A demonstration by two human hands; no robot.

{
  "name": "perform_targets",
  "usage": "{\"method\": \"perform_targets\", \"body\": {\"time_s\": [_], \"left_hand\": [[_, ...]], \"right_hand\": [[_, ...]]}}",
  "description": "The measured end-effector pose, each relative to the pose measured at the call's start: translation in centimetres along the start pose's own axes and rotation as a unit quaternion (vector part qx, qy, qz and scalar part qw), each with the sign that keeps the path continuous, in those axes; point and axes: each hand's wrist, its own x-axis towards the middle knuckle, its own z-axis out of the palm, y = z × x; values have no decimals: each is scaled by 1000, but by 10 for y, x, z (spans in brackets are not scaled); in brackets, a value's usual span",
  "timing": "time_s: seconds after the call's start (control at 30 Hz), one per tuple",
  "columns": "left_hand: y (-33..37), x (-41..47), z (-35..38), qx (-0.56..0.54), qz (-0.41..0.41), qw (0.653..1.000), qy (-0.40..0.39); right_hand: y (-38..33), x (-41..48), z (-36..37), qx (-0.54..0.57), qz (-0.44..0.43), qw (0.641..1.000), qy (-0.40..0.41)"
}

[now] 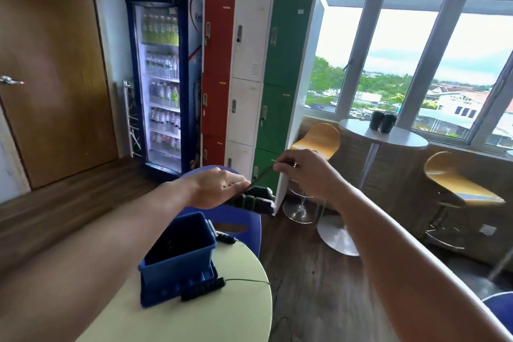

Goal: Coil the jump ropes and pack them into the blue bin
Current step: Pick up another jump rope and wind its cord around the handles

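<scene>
Your left hand (218,189) grips jump-rope handles (255,204) | your right hand (308,175) pinches the cord (261,174) | blue bin (166,276) near tabletop (222,314) far edge

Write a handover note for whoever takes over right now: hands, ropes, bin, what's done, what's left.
Left hand: grips a pair of rope handles, raised above the table.
Right hand: pinches that rope's cord, which is stretched between the hands.
Blue bin: open on the table; its inside is too dark to tell the contents.
Front handle lies before the bin, with its thin cord running off the table edge. Rear handle lies behind the bin.
Done: nothing visibly packed.
Left: coil the held rope, bin it, then coil and bin what lies on the table.
</scene>
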Motion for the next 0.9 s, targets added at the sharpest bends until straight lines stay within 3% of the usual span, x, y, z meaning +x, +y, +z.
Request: {"method": "perform_targets", "body": {"time_s": [0.07,0.17,0.27,0.37,0.5,0.53,0.6,0.63,0.7,0.8,0.9], "left_hand": [[10,-7,-1,-187,32,982,20],[19,-18,-12,-429,23,901,57],[21,-27,-19,-520,3,850,90],[14,-24,-29,-585,-55,794,158],[-12,-13,-47,-540,-198,755,316],[-19,-12,-48,-493,-238,764,341],[-28,-16,-43,-303,-307,837,336],[-33,-19,-38,-185,-324,878,301],[-38,-29,-29,-42,-317,924,209],[-35,-42,-26,-61,-255,958,120],[-20,-60,-33,-246,-175,951,68]], "right_hand": [[1,7,4,56,3,998,14],[5,11,29,193,17,981,22],[4,11,63,250,36,967,4],[4,13,92,223,59,972,-41],[-7,8,100,166,37,980,-99],[-13,9,96,148,21,983,-106],[-27,11,88,118,-23,988,-102],[-34,14,83,100,-45,990,-92],[-44,21,76,62,-82,992,-66],[-48,35,64,40,-107,993,-24],[-45,46,50,67,-110,992,14]]}}
